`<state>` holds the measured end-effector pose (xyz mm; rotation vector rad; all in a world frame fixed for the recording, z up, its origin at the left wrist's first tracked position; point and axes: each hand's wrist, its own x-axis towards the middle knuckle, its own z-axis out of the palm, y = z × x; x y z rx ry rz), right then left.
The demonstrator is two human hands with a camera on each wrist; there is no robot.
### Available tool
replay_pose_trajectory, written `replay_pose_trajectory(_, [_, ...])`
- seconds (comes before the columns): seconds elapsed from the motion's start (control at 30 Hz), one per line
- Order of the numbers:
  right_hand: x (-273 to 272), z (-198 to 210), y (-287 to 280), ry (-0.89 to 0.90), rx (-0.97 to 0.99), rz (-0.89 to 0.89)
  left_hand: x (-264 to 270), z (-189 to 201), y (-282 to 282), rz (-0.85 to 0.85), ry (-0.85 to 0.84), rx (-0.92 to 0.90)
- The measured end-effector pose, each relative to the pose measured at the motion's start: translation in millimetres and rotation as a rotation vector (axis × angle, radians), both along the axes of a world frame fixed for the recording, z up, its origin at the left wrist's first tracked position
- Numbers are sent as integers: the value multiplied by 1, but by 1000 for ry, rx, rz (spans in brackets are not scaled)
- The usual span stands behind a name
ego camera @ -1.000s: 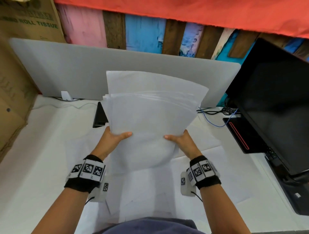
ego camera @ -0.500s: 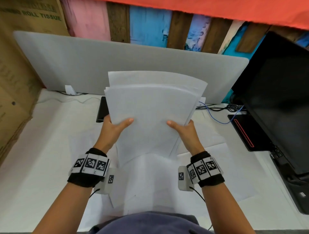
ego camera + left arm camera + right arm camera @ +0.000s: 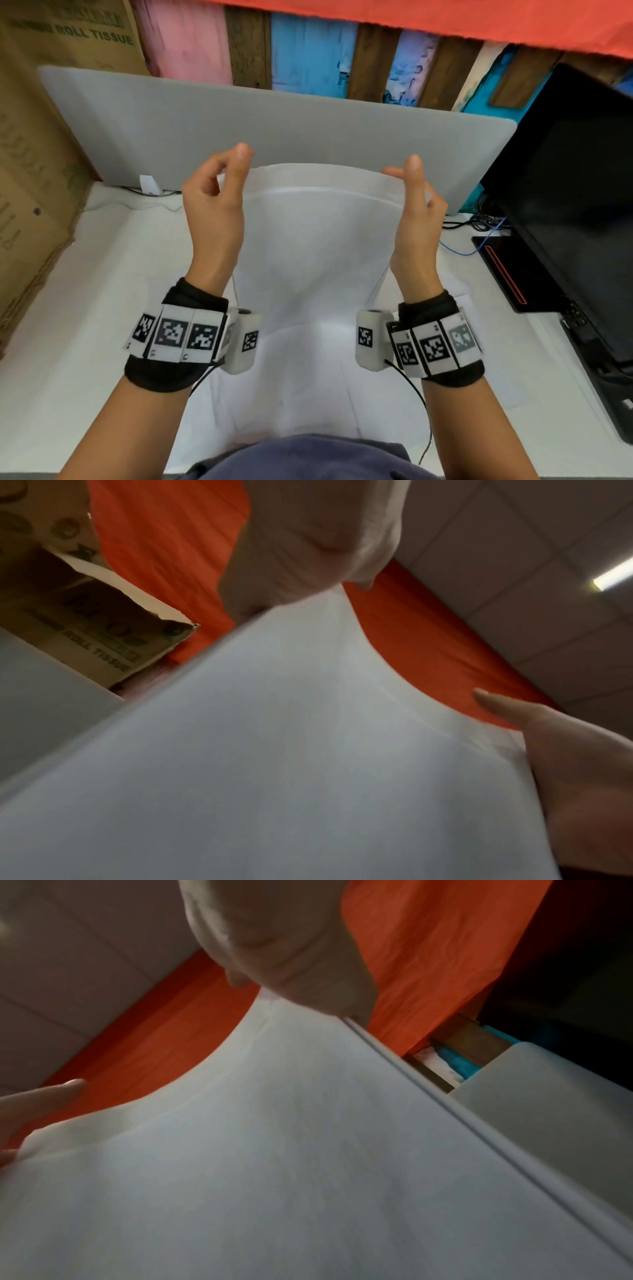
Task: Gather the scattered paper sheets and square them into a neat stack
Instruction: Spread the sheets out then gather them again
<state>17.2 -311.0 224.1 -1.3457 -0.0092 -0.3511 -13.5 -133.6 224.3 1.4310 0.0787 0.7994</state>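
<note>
A stack of white paper sheets (image 3: pixel 318 240) stands upright over the desk, its top edge bowed. My left hand (image 3: pixel 226 171) holds its left edge near the top, and my right hand (image 3: pixel 411 178) holds the right edge at the same height. Each hand curls its fingers behind the sheets with the thumb in front. In the left wrist view the stack (image 3: pixel 274 750) fills the frame, with curled fingers (image 3: pixel 308 547) behind it. The right wrist view shows the same stack (image 3: pixel 274 1150) and fingers (image 3: pixel 284 947). More loose sheets (image 3: pixel 308 377) lie flat on the white desk (image 3: pixel 68 342) below.
A grey divider panel (image 3: pixel 274 130) stands behind the stack. A black monitor (image 3: pixel 582 205) and its base (image 3: pixel 507 274) fill the right side, with cables (image 3: pixel 479 222) beside them. A cardboard box (image 3: pixel 34 171) leans at the left.
Both hands have slid from the stack's lower edge up to its upper side edges. The stack now stands more upright, and its fanned top edges look closer together.
</note>
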Motion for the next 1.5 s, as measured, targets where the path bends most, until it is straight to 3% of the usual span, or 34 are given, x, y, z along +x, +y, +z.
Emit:
replay_pose_trajectory(0.2, [8,-11,1,-20,-51,-36,4,-11,-3,84,88,-3])
replay_pose_trajectory(0.3, [10,-22,-8,-26,-48,78,0,-18,-1,71,59,18])
replay_pose_trajectory(0.4, [11,-54,-15,139,-142,268,-2,-38,8,-67,67,104])
replay_pose_trajectory(0.47, [6,-81,-15,295,-215,286,-3,-66,17,-179,229,62])
replay_pose_trajectory(0.6, [0,-102,-17,333,-85,146,-16,-131,24,-419,611,20])
replay_pose_trajectory(0.7, [3,-101,-23,286,-103,129,-20,-146,20,-443,685,84])
replay_pose_trajectory(0.83, [11,-128,-56,356,-330,59,-18,-159,24,-412,720,39])
replay_pose_trajectory(0.9, [12,-157,-92,577,-464,-174,-22,-172,29,-379,756,-2])
replay_pose_trajectory(0.97, [-3,-182,-131,963,-576,-402,-27,-187,34,-333,790,-64])
replay_pose_trajectory(1.0, [-13,-192,-147,1144,-580,-479,-29,-194,36,-306,809,-93])
replay_pose_trajectory(1.07, [-31,-207,-169,1329,-494,-569,-34,-210,37,-279,858,-132])
replay_pose_trajectory(1.13, [-37,-221,-178,1337,-451,-620,-39,-223,36,-286,903,-145])
replay_pose_trajectory(1.27, [-25,-226,-174,1148,-464,-537,-38,-237,37,-315,959,-110])
replay_pose_trajectory(1.37, [-24,-227,-168,1233,-625,-547,-36,-237,38,-336,968,-109])
replay_pose_trajectory(1.43, [-28,-228,-167,1306,-592,-622,-37,-237,37,-336,970,-103])
replay_pose_trajectory(1.5, [-29,-228,-165,1245,-520,-672,-37,-238,37,-329,970,-110])
